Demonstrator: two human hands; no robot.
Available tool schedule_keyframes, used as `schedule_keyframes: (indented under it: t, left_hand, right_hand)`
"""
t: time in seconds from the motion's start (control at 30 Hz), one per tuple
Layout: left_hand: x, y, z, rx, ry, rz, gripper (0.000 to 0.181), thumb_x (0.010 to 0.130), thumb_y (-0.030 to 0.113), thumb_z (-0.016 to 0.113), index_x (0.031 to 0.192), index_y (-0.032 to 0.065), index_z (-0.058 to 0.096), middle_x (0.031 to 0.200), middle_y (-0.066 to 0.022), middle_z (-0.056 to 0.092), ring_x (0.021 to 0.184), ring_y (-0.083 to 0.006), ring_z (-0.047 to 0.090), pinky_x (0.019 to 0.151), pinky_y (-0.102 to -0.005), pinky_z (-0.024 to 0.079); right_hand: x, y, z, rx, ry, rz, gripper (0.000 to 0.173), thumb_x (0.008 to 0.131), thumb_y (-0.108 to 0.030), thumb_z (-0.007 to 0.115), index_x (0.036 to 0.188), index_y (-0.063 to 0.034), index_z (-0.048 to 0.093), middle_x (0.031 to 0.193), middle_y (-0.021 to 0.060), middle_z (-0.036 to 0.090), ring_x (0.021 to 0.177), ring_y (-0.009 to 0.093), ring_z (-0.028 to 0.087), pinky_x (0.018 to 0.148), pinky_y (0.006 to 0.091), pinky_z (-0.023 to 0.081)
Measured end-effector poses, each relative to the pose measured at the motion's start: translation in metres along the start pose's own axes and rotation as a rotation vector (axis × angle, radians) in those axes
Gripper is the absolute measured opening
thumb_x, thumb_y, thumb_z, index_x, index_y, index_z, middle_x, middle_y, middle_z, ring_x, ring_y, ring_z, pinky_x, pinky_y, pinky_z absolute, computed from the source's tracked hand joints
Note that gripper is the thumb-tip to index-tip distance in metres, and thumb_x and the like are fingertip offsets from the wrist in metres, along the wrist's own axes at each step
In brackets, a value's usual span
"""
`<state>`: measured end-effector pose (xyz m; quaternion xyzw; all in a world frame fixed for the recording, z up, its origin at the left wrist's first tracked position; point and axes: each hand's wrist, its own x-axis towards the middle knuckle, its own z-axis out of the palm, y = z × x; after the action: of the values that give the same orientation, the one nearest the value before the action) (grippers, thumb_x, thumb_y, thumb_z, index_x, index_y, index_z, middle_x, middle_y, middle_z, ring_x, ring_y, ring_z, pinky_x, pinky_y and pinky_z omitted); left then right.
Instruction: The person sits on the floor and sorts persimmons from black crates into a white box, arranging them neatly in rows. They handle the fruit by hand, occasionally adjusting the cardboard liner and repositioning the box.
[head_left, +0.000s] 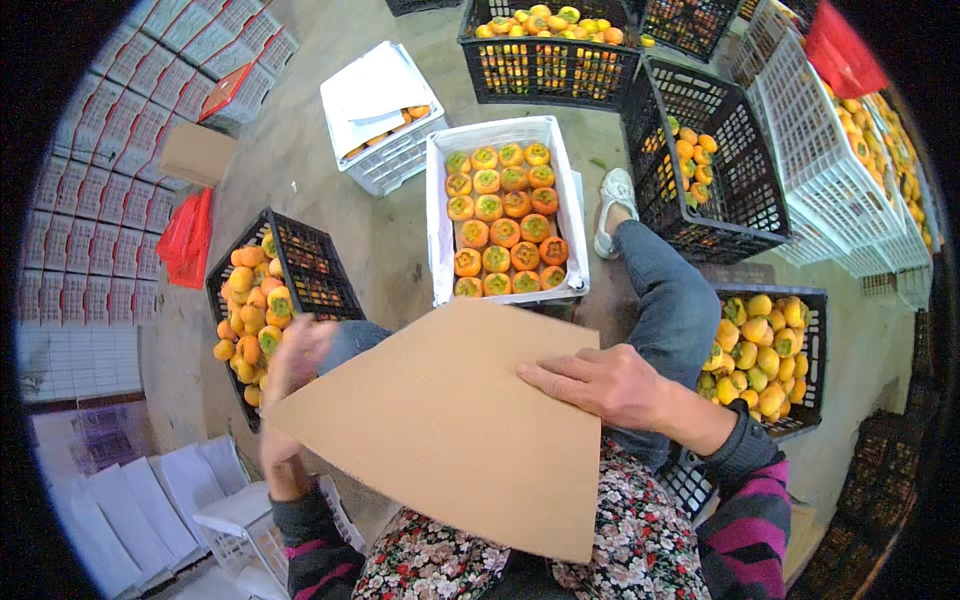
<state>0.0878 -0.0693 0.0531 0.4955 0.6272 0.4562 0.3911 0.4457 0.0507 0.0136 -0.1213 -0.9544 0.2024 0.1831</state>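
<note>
A brown cardboard sheet (465, 420) lies slanted over my lap, above a flowered apron. My right hand (600, 382) grips its right side, fingers on the upper face and thumb out of sight. My left hand (292, 390), blurred, is at the sheet's left corner; whether it grips the sheet I cannot tell. Just beyond the sheet stands a white crate (435, 217) with a pale lining. Persimmons (505, 232) sit in it in rows, most with the green calyx side up. The sheet's far edge reaches the crate's near end.
Black crates of persimmons stand at the left (322, 262), right (814, 360) and far side (547, 75). A partly filled black crate (705, 217) is right of my foot. A white crate (397, 165) with paper stands beyond left; stacked white crates (105, 187) line the left.
</note>
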Motion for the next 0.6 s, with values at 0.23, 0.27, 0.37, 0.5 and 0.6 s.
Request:
schedule_keyframes:
  t: [0.23,0.27,0.37,0.5,0.6]
  left_hand:
    - [0.005,0.091,0.023,1.098,-0.351,0.443,0.082,0.055,0.020,0.079,0.132,0.0127,0.050,0.135,-0.0156,0.048,0.128,-0.0385,0.041,0.107,-0.0530,0.028]
    - [0.007,0.093,0.028,1.231,-0.378,0.475,0.082,0.055,0.018,0.078,0.131,0.0128,0.050,0.134,-0.0144,0.049,0.127,-0.0379,0.042,0.106,-0.0535,0.029]
    - [0.017,0.094,0.044,1.284,-0.454,0.434,0.076,0.061,0.006,0.068,0.134,0.0153,0.048,0.130,-0.0117,0.052,0.122,-0.0341,0.047,0.101,-0.0488,0.039]
    - [0.040,0.067,0.064,1.243,-0.548,0.346,0.075,0.068,-0.005,0.055,0.139,0.0163,0.041,0.127,-0.0166,0.051,0.117,-0.0352,0.050,0.092,-0.0395,0.048]
    - [0.068,0.041,0.069,1.277,-0.534,0.392,0.074,0.071,-0.006,0.051,0.141,0.0158,0.038,0.127,-0.0194,0.050,0.117,-0.0365,0.050,0.088,-0.0399,0.050]
  right_hand:
    - [0.023,0.024,-0.017,-0.339,-0.032,-0.040,0.052,0.077,-0.017,0.054,0.127,-0.0091,0.050,0.091,0.0039,0.056,0.065,0.015,0.058,0.049,0.0265,0.050]
    - [0.025,0.031,-0.013,-0.355,-0.014,-0.053,0.051,0.077,-0.018,0.054,0.127,-0.0099,0.050,0.091,0.0041,0.056,0.065,0.016,0.058,0.049,0.0265,0.050]
    - [0.032,0.049,0.000,-0.369,0.015,-0.094,0.048,0.077,-0.018,0.054,0.125,-0.0114,0.052,0.091,0.0041,0.055,0.066,0.016,0.058,0.048,0.0272,0.050]
    - [0.046,0.093,0.015,-0.422,-0.144,-0.006,0.045,0.081,-0.016,0.052,0.126,-0.0128,0.051,0.105,0.0059,0.056,0.086,0.023,0.060,0.065,0.0329,0.054]
    - [0.063,0.132,0.047,-0.517,0.314,0.178,0.050,0.080,-0.015,0.057,0.128,-0.0065,0.047,0.121,0.0136,0.052,0.110,0.033,0.052,0.088,0.0400,0.048]
